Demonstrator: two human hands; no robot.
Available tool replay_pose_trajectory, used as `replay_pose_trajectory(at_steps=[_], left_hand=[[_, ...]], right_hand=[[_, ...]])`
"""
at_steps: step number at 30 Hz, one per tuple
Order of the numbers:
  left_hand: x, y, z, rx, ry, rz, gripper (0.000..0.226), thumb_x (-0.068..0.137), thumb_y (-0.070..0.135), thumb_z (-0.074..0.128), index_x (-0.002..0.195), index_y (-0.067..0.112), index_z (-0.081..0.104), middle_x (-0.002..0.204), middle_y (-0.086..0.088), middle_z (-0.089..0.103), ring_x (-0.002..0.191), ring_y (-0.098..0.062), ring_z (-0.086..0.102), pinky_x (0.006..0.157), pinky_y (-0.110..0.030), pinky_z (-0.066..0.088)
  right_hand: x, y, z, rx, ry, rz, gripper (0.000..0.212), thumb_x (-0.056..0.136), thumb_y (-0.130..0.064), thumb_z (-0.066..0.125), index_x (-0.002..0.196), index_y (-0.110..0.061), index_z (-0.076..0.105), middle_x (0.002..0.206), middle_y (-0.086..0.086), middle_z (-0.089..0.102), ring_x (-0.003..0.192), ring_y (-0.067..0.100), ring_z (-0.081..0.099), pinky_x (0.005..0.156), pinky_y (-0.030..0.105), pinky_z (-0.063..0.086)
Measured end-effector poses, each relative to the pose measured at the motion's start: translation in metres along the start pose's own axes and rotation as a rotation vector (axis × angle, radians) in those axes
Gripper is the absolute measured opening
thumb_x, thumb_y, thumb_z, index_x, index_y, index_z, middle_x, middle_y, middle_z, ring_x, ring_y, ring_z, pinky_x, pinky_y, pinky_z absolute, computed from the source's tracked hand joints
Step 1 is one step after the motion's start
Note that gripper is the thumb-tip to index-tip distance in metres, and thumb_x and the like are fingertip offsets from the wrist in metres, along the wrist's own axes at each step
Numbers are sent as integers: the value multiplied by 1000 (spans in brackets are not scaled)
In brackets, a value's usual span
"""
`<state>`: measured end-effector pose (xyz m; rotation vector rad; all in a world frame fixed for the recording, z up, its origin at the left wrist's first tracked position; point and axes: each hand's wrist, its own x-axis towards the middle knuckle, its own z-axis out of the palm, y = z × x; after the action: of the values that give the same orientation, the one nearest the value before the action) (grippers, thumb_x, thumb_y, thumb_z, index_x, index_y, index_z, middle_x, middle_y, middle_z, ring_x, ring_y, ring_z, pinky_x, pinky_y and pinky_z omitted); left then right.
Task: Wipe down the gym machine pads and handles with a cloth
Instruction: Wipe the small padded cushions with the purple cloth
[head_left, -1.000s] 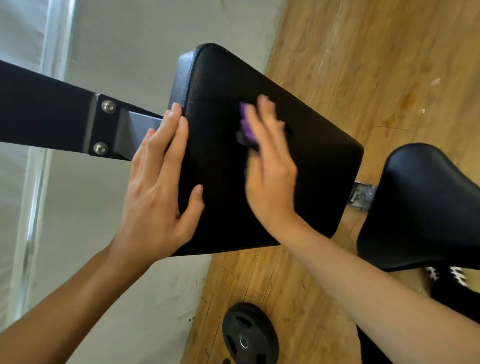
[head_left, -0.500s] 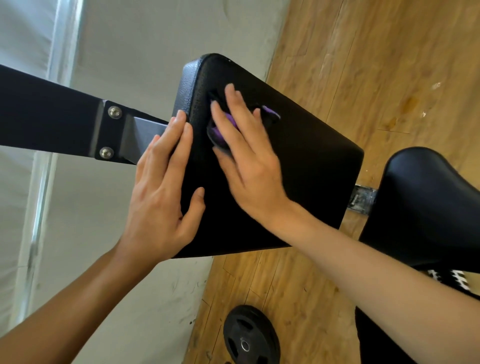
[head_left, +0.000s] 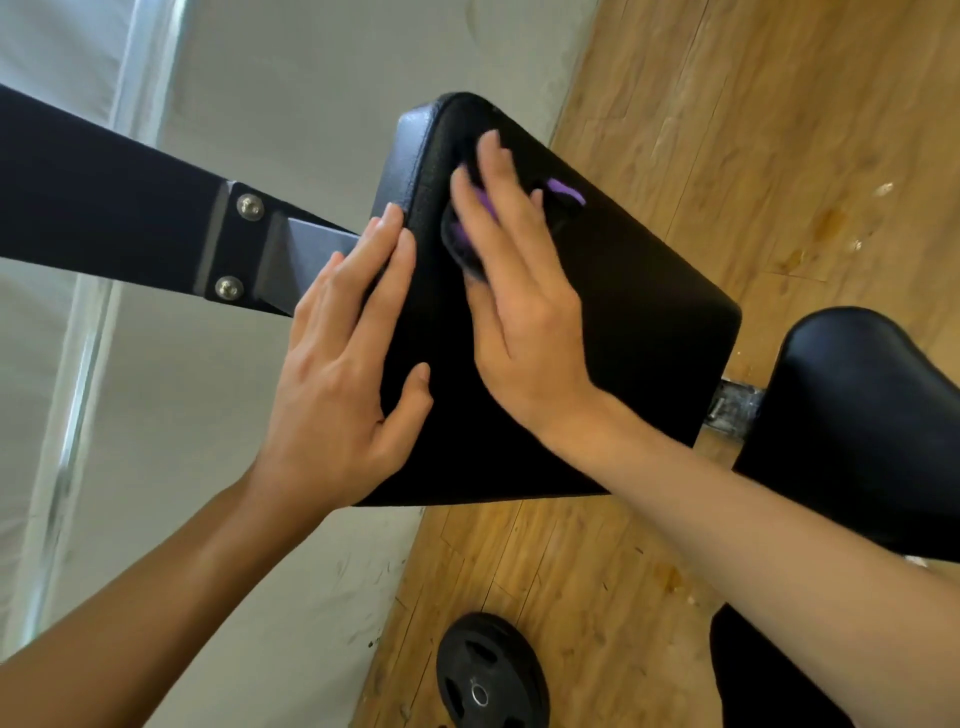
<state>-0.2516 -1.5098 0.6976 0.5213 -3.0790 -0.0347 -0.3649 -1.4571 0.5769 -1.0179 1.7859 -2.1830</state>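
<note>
A black padded rest (head_left: 639, 332) of the gym machine fills the middle of the view, fixed to a dark metal arm (head_left: 104, 218). My right hand (head_left: 519, 301) lies flat with straight fingers on the pad's upper left part and presses a dark cloth with purple patches (head_left: 467, 234) against it. Most of the cloth is hidden under my fingers. My left hand (head_left: 343, 374) rests flat on the pad's left edge, fingers straight, thumb on the pad face.
A second black pad, the seat (head_left: 872, 426), sits at the right, joined by a metal bracket (head_left: 732, 408). A black weight plate (head_left: 488, 675) lies on the wooden floor (head_left: 753, 130) below. A pale wall (head_left: 291, 93) stands at the left.
My right hand slid the cloth from the pad's middle toward its upper left corner and shifted slightly further since half a second ago. My left hand stayed on the pad's edge.
</note>
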Motion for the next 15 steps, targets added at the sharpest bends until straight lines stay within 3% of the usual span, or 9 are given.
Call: replay_pose_trajectory(at_steps=[2,6,8,12,15], left_hand=[[-1,0,0,-5,-4,-3,73,93,12,58,157,-8,29,166,-25,25,157,-33,24,121,-62,27],[-3,1,0,-23,-5,-24,71,94,9,55,157,-7,29,166,-24,26,158,-30,22,123,-62,25],[-2,1,-1,-20,-1,-25,71,93,8,54,157,-7,29,166,-24,26,158,-30,22,122,-62,25],[-1,2,1,-10,8,-17,70,94,7,55,157,-8,29,166,-26,25,157,-32,24,122,-61,27],[-2,2,1,-1,12,-10,70,94,7,55,157,-8,30,165,-27,25,156,-33,26,122,-60,28]], right_hand=[[-19,23,-10,-55,-100,-108,45,101,11,51,145,9,45,155,32,38,150,41,33,124,55,26],[-68,48,-31,-82,-52,200,59,98,14,51,153,6,31,163,28,27,154,36,26,124,57,24],[-57,31,-20,-61,-11,245,57,101,9,48,155,7,29,165,26,23,155,35,24,124,57,24],[-11,-7,0,-25,-45,-85,43,103,8,49,145,13,43,156,33,37,150,46,29,123,58,26],[-38,-4,-3,-41,-120,-239,42,103,7,53,144,11,45,154,30,41,149,42,34,124,52,28]])
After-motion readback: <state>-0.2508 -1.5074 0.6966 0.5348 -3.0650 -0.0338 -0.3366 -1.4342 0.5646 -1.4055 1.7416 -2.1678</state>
